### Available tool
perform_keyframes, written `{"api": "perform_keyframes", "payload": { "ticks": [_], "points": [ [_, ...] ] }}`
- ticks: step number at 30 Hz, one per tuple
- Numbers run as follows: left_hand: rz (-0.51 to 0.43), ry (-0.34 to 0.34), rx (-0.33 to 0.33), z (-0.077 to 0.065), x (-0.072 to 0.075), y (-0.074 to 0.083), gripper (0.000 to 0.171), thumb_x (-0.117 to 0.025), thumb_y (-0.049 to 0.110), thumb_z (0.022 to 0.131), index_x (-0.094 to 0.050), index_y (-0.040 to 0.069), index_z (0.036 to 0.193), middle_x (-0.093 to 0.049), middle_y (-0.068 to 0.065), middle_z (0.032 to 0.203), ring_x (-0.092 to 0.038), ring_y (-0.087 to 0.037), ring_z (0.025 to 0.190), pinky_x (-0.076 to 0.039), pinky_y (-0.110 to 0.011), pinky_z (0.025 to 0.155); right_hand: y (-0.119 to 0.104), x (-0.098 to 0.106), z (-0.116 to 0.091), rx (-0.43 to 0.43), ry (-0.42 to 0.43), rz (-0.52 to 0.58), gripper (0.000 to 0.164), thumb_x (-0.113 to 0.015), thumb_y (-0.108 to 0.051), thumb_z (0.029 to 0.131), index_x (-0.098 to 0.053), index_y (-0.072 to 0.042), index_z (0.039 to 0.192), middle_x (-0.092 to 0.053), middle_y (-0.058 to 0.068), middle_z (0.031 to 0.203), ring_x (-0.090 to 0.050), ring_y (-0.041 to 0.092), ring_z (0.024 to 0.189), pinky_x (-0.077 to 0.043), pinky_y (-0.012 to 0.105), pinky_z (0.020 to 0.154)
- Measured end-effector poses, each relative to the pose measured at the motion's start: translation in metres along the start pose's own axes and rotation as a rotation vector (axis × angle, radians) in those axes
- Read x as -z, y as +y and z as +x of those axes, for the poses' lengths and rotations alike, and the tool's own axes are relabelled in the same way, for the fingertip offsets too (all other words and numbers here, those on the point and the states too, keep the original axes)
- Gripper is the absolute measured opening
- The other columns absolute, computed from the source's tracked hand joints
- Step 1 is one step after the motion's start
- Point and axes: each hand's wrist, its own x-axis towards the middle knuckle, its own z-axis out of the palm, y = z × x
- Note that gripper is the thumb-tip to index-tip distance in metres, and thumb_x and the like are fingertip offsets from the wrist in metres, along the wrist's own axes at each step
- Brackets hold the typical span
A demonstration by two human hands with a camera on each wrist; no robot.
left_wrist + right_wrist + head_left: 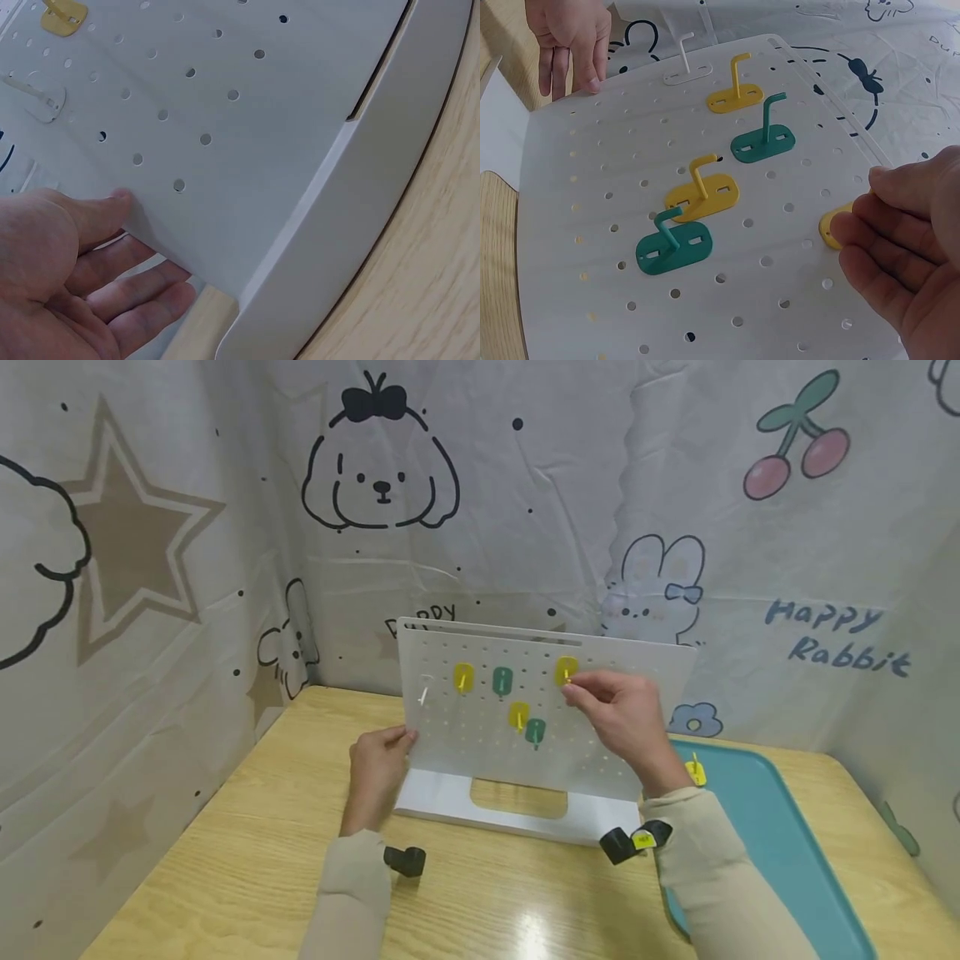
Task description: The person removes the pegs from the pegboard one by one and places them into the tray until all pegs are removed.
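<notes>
A white pegboard (450,735) stands upright on its base, bearing several hooks. My left hand (378,768) grips its left edge, thumb on the front face and fingers behind, as the left wrist view shows. Near the board's top right, my right hand (626,714) pinches a yellow hook (566,670), whose plate lies against the board; in the right wrist view the fingers hide most of it. Left of it are a green hook (502,681), another yellow hook (463,677) and a white hook (688,73). Lower down, a yellow hook (705,196) sits beside a green hook (675,247).
A teal tray (780,843) lies on the wooden table (247,860) at the right, partly under my right forearm. One more yellow hook (696,771) lies on it near its back left. A printed curtain (525,527) hangs behind the table.
</notes>
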Motion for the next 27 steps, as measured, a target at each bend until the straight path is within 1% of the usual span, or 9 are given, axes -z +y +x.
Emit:
{"api": "perform_keyframes", "payload": {
  "ticks": [7, 12, 15, 20, 23, 27],
  "points": [
    [0.010, 0.001, -0.006, 0.001, 0.000, 0.002, 0.030, -0.064, 0.025, 0.101, -0.071, 0.004, 0.121, -0.070, -0.015, 0.116, -0.067, -0.030, 0.107, -0.057, -0.044, 0.087, -0.001, 0.004, 0.001, 0.014, 0.021, 0.012, 0.016, -0.070, -0.018, 0.097, -0.076, -0.004, 0.102, -0.074, 0.006, 0.091, -0.068, 0.020, 0.081, -0.057, 0.035, 0.068],
    [0.014, -0.011, 0.001, 0.002, -0.001, 0.004, 0.031, -0.065, 0.026, 0.100, -0.071, 0.005, 0.122, -0.070, -0.015, 0.116, -0.068, -0.029, 0.107, -0.057, -0.043, 0.087, 0.001, 0.012, -0.002, 0.027, 0.031, 0.034, 0.016, -0.071, -0.017, 0.096, -0.076, -0.003, 0.102, -0.074, 0.007, 0.091, -0.069, 0.019, 0.082, -0.056, 0.025, 0.068],
    [0.010, -0.026, 0.017, 0.002, -0.001, 0.005, 0.032, -0.065, 0.027, 0.100, -0.070, 0.005, 0.123, -0.070, -0.014, 0.118, -0.067, -0.029, 0.108, -0.056, -0.043, 0.089, 0.004, 0.019, -0.007, 0.048, 0.040, 0.046, 0.014, -0.071, -0.014, 0.096, -0.076, -0.001, 0.100, -0.074, 0.008, 0.090, -0.069, 0.020, 0.081, -0.054, 0.019, 0.067],
    [0.000, -0.056, 0.048, 0.000, -0.001, 0.004, 0.034, -0.063, 0.029, 0.101, -0.068, 0.007, 0.126, -0.069, -0.013, 0.121, -0.066, -0.029, 0.111, -0.055, -0.043, 0.092, 0.012, 0.034, -0.019, 0.077, 0.060, 0.050, 0.011, -0.072, -0.010, 0.095, -0.076, 0.000, 0.097, -0.074, 0.008, 0.088, -0.067, 0.018, 0.077, -0.052, 0.015, 0.064],
    [0.006, -0.061, 0.048, -0.001, 0.001, 0.003, 0.035, -0.063, 0.031, 0.101, -0.068, 0.007, 0.127, -0.069, -0.013, 0.121, -0.065, -0.028, 0.111, -0.054, -0.044, 0.093, 0.017, 0.043, -0.026, 0.079, 0.083, 0.025, 0.011, -0.074, -0.011, 0.093, -0.077, -0.001, 0.096, -0.074, 0.008, 0.088, -0.066, 0.013, 0.074, -0.052, 0.013, 0.063],
    [0.018, -0.060, 0.040, 0.000, 0.004, 0.003, 0.036, -0.064, 0.031, 0.101, -0.069, 0.006, 0.126, -0.069, -0.013, 0.121, -0.065, -0.028, 0.111, -0.055, -0.045, 0.092, 0.023, 0.057, -0.035, 0.059, 0.122, -0.020, 0.011, -0.076, -0.011, 0.091, -0.077, -0.001, 0.098, -0.074, 0.008, 0.089, -0.065, 0.005, 0.073, -0.051, 0.010, 0.064]
  ]
}}
